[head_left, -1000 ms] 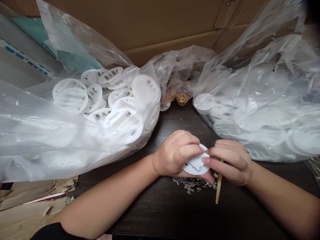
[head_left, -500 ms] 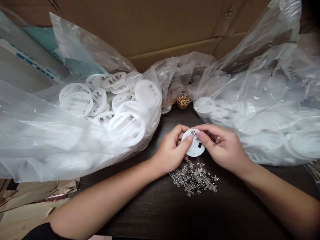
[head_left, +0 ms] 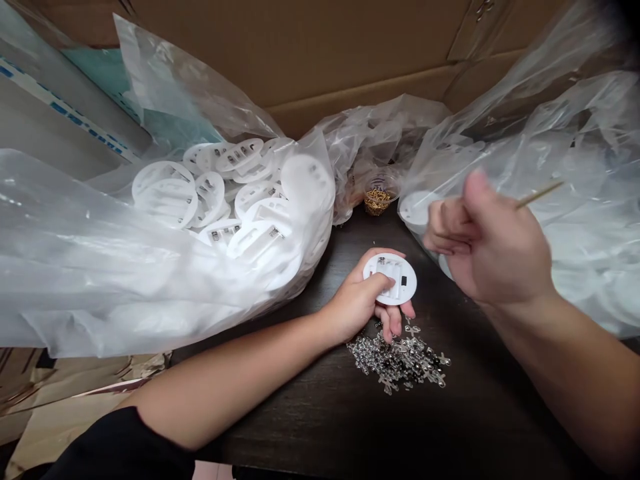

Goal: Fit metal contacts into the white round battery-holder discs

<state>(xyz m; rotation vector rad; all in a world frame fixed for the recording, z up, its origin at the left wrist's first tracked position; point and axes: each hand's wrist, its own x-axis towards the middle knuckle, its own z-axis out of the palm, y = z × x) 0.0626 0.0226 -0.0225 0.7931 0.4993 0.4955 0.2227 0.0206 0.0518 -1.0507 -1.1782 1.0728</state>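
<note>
My left hand (head_left: 363,293) grips a round white plastic battery holder base (head_left: 406,267), thumb across its face and fingers underneath. The base has moulded slots, a spring contact near its top and a small black rectangle. My right hand (head_left: 500,233), blurred, is raised to the right with fingers curled around a thin brass-coloured rod (head_left: 543,193), whose end sticks out behind the hand. The rod's other end is hidden. Just below the left fingers lies a pile of small metal contacts (head_left: 395,363) on the dark table (head_left: 300,407).
A clear plastic bag (head_left: 125,293) full of white round bases (head_left: 165,200) stands on the left, another bag (head_left: 590,267) on the right. Between them is a small clear cup (head_left: 379,200) of gold-coloured pieces. A cardboard wall (head_left: 325,60) rises behind.
My right hand has left the white base and risen to the right with the rod. My left hand still holds the base, now tilted differently. The view has shifted slightly.
</note>
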